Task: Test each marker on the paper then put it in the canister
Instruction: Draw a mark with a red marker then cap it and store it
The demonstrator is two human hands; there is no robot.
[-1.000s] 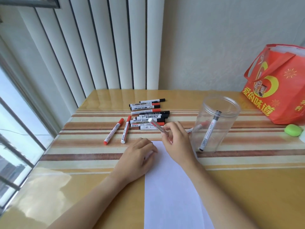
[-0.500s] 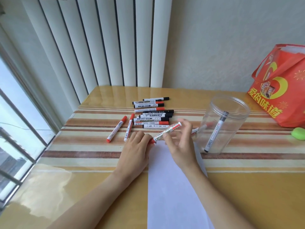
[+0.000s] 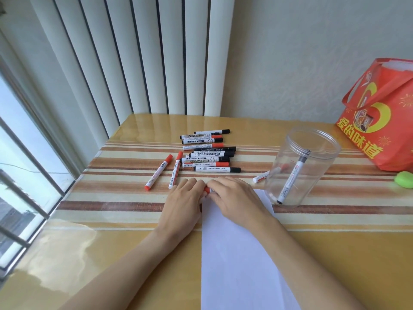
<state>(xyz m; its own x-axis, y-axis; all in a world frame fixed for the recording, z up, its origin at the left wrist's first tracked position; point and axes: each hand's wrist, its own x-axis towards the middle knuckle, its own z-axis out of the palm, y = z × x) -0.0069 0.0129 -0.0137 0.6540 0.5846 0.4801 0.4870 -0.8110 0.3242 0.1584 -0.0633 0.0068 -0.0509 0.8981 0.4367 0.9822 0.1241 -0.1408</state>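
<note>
fingers of both hands, left hand [image 3: 182, 202] and right hand [image 3: 232, 196], pinch red-capped marker [image 3: 207, 189] lying crosswise, cap leftward.

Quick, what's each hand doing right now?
Left hand: fingers curled on the red end of a marker.
Right hand: grips the same marker, above the paper.

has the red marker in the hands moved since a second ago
Yes. The red marker has come down from a raised tilt to lie low across the top edge of the paper, gripped by both hands.
</note>
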